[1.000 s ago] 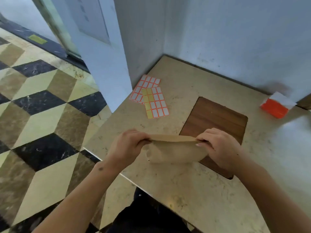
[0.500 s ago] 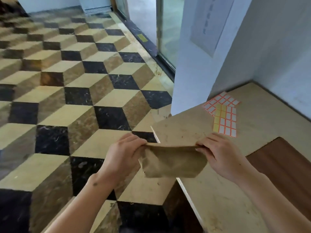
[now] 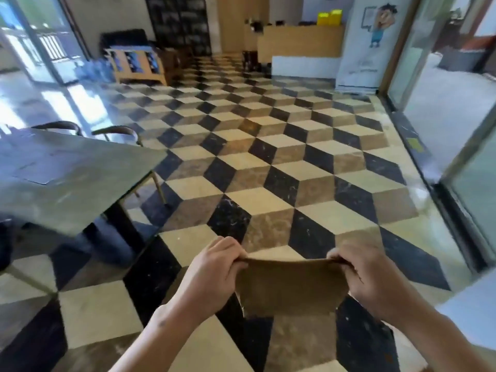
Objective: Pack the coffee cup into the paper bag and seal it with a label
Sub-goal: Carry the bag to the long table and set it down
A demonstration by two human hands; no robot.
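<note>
A brown paper bag (image 3: 290, 288) hangs in the air over the tiled floor, low in the middle of the head view. My left hand (image 3: 212, 277) pinches its top left corner and my right hand (image 3: 367, 280) pinches its top right corner, holding the top edge stretched flat between them. The bag's mouth looks closed and whatever is inside is hidden. No coffee cup and no label sheet can be seen.
A dark table (image 3: 61, 178) with chairs behind it stands at the left. The floor (image 3: 268, 170) has a black, tan and cream cube pattern. Glass doors (image 3: 456, 157) run along the right. A wooden counter (image 3: 300, 41) and a bench (image 3: 134, 65) stand far back.
The view has swung left, away from the marble counter with the label sheets, out to the open room. Both hands still hold the bag by its top corners.
</note>
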